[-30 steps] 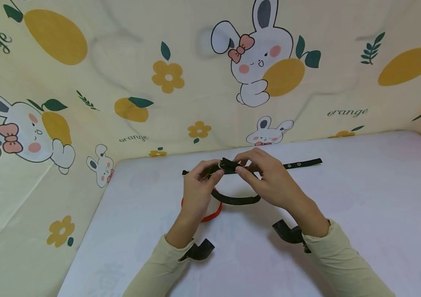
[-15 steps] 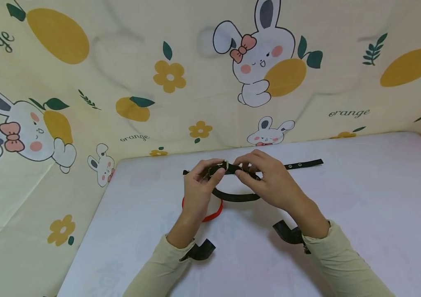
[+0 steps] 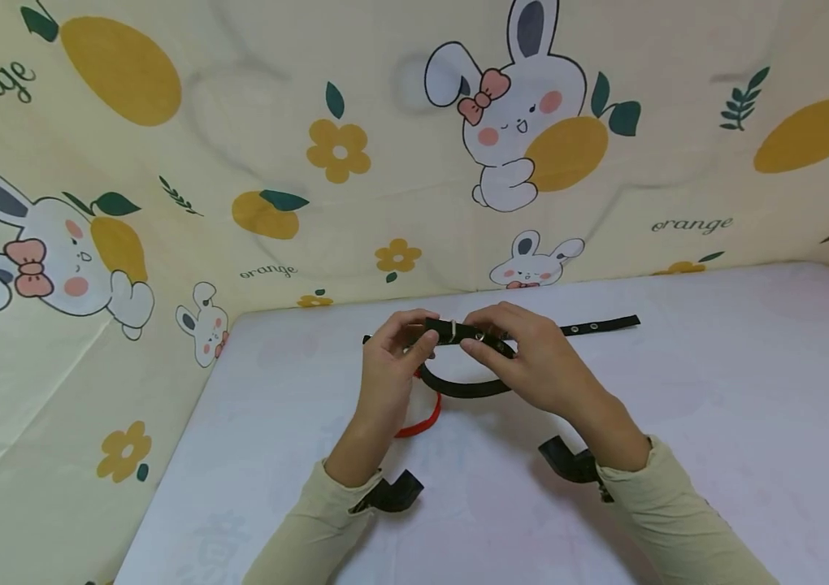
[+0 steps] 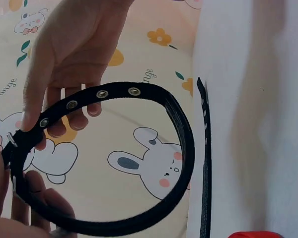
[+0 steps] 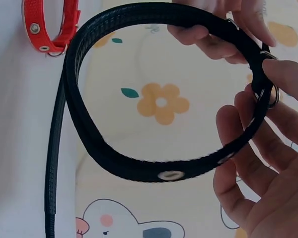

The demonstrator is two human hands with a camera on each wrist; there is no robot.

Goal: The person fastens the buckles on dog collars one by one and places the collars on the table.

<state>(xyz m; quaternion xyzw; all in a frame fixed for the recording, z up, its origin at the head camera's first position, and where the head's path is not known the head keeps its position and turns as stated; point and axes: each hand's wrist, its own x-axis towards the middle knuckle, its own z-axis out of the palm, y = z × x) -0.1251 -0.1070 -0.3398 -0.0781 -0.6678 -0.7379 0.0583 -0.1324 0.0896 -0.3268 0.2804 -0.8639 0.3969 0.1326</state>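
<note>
The black collar (image 3: pixel 466 390), closed into a loop, hangs in the air above the counter (image 3: pixel 488 504), its metal buckle (image 3: pixel 453 331) between the two hands. The left hand (image 3: pixel 388 366) pinches the collar at its left side, near the buckle; the right hand (image 3: pixel 531 357) pinches it at the right, with some fingers behind. A flat black strap (image 3: pixel 601 326) lies beyond the collar, and a red collar (image 3: pixel 425 422) rests left of it, nearer the person, partly hidden by the left hand.
</note>
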